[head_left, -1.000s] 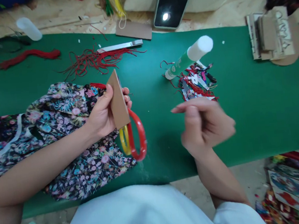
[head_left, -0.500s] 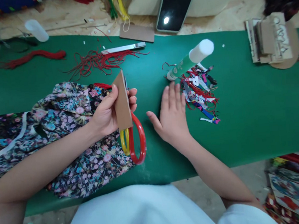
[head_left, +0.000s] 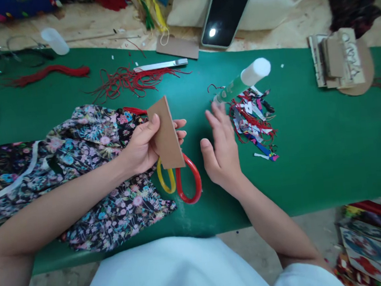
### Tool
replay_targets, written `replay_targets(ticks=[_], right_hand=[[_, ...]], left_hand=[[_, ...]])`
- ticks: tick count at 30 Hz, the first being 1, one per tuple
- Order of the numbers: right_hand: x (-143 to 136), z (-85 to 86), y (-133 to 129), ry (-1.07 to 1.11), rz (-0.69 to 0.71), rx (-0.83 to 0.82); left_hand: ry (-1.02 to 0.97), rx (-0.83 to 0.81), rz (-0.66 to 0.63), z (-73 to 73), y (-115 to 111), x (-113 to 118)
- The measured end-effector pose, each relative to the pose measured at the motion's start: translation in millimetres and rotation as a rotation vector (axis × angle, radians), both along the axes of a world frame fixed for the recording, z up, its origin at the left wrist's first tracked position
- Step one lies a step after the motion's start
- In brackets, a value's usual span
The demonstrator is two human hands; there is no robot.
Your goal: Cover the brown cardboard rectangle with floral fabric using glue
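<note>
One cardboard piece (head_left: pixel 169 140), left of the one glue stick (head_left: pixel 246 78), is pinched between thumb and fingers of the left hand (head_left: pixel 143 143). One pair of scissors (head_left: pixel 197 179) shows two handle loops, red and yellow; the cardboard hides its blades. The right hand (head_left: pixel 223 149), nearer the wearer than the glue stick, has its thumb spread; fingertip contact with the stick cannot be told. One scrap heap (head_left: pixel 253 118) beside the stick is too tangled to count. One phone (head_left: pixel 227 11), beyond the stick, is cut off above.

Tan cardboard (head_left: pixel 170 138); red-yellow handles (head_left: pixel 179 184); black floral cloth (head_left: pixel 89 139).
</note>
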State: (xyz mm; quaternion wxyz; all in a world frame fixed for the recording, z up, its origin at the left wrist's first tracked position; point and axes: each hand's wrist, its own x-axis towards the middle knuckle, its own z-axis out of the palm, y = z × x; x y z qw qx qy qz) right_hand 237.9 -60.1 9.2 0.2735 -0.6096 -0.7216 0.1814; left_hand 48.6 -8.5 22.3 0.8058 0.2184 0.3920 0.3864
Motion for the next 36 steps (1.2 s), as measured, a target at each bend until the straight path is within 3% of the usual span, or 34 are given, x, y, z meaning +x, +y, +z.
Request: replay_targets(ticks=[2,4,7,9,10,12,16,18,21,24,30,34,36], right_hand=[[-6.2,11.2,-3.6,0.320,0.142,-0.076],[-15.2,17.1,-9.4,0.659,0.236,-0.354],[-26.5,15.0,-16.9,1.065,0.263,-0.754],[-29.4,10.4,-18.6,1.173,0.245,-0.820],[-29.2,8.2,-18.3,1.172,0.224,-0.778],[-25.7,5.3,-16.0,1.061,0.174,-0.567],[-9.8,5.4,-7.0,0.648,0.014,0.036],[0.0,5.7,-1.0,0.423,-0.094,0.206],[12.8,2.1,8.6,0.062,-0.176,0.282],[20.0,-5.9,16.5,-0.138,-0.110,0.237],[21.3,-15.5,22.9,-0.286,-0.029,0.218],[10.9,-10.5,17.9,-0.308,-0.006,0.348],[-0.1,-6.1,11.1,-0.225,0.133,0.437]], left_hand=[[-0.028,0.022,0.030,-2.2,0.0,-0.2],[-0.052,0.029,0.075,-4.2,0.7,-0.5],[-0.057,-0.010,0.105,-4.8,1.9,-0.4],[-0.060,-0.020,0.101,-4.0,1.9,-0.3],[-0.069,-0.014,0.093,-3.5,1.7,-0.4],[-0.104,0.010,0.077,-3.0,0.7,-1.0],[-0.214,0.018,0.051,-5.3,-0.8,-3.3],[-0.240,0.017,0.023,-8.4,-0.4,-4.7],[-0.246,0.060,-0.032,-14.1,1.2,-6.5],[-0.256,0.085,-0.065,-16.9,2.6,-6.8],[-0.239,0.070,-0.056,-12.1,2.9,-3.8],[-0.158,0.061,-0.051,-8.3,1.3,-3.4],[-0.092,0.091,-0.046,-0.2,-0.3,-4.6]])
